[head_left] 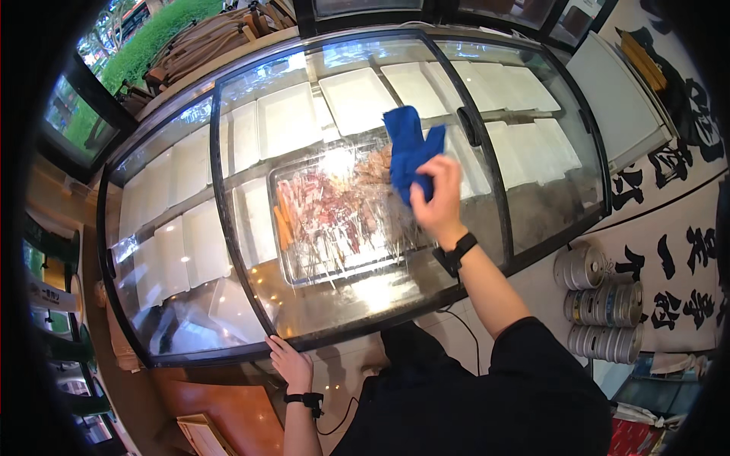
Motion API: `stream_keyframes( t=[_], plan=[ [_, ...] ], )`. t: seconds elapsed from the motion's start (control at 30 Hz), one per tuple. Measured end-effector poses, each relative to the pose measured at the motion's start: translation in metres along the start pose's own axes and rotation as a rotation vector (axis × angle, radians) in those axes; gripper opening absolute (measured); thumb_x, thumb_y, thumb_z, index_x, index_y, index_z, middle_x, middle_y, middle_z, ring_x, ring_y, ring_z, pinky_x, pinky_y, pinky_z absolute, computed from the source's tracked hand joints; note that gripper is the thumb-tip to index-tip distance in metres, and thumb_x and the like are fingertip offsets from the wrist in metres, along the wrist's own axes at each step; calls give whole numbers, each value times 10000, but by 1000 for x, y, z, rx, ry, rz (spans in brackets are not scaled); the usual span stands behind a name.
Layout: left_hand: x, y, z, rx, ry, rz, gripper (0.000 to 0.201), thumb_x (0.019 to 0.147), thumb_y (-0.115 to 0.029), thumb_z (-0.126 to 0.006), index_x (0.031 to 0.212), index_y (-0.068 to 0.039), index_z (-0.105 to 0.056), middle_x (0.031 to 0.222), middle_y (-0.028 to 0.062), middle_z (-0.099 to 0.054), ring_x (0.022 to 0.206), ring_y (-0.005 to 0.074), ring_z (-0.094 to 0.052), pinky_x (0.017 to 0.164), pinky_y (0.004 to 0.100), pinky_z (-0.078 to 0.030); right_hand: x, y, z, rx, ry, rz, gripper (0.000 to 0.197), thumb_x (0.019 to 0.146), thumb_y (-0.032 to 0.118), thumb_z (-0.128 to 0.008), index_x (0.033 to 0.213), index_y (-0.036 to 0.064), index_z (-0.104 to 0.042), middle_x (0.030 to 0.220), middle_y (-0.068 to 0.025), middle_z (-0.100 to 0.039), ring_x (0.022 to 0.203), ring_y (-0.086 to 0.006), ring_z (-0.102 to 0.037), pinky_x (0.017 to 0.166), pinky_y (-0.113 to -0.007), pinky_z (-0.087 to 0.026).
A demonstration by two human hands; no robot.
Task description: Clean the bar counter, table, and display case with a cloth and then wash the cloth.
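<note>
My right hand [439, 199] grips a bunched blue cloth [409, 144] over the glass top of a display case [304, 323]. Part of the cloth fans out beyond my fingers. My left hand [290, 363] rests at the near black frame of the case, its fingers stretched onto the edge at the foot of a dark divider [236, 251]. Under the glass, a metal tray [285, 266] holds many skewers of meat [334, 209]. White trays [289, 118] stand in rows around it.
Steel kegs [604, 304] are stacked at the right, beside a wall with large dark lettering. An orange-brown board [220, 403] lies at the lower left. A black cable [465, 327] trails on the floor. Folded brown chairs [205, 45] sit behind the case.
</note>
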State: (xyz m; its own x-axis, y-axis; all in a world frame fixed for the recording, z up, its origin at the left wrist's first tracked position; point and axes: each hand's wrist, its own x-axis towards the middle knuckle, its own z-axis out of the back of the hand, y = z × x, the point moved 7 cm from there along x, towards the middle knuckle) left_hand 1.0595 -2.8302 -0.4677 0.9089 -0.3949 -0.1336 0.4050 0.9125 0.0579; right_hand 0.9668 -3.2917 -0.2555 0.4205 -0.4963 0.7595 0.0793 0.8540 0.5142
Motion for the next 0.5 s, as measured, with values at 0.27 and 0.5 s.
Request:
stream_keyframes(
  t=[0.27,0.5],
  plan=[
    [14,11,6,-224,-56,-12,769,789,-133,-641,1451,80,-313,1514,294,-271,1100,396,-465,987,460,-378,-36,-44,-69,-180,364,-55,571,818,260,-706,1303,30,-510,1355,-187,-466,1363,-412,-349,1135,-490,-296],
    [73,-5,16,-530,-545,204,553,926,-166,-537,1432,9,-398,1282,247,-463,1151,399,-412,1022,497,-290,-61,-8,-126,-306,248,-150,635,790,214,-656,1338,-60,-488,1439,-241,-447,1387,-408,-356,1166,-469,-280]
  ],
)
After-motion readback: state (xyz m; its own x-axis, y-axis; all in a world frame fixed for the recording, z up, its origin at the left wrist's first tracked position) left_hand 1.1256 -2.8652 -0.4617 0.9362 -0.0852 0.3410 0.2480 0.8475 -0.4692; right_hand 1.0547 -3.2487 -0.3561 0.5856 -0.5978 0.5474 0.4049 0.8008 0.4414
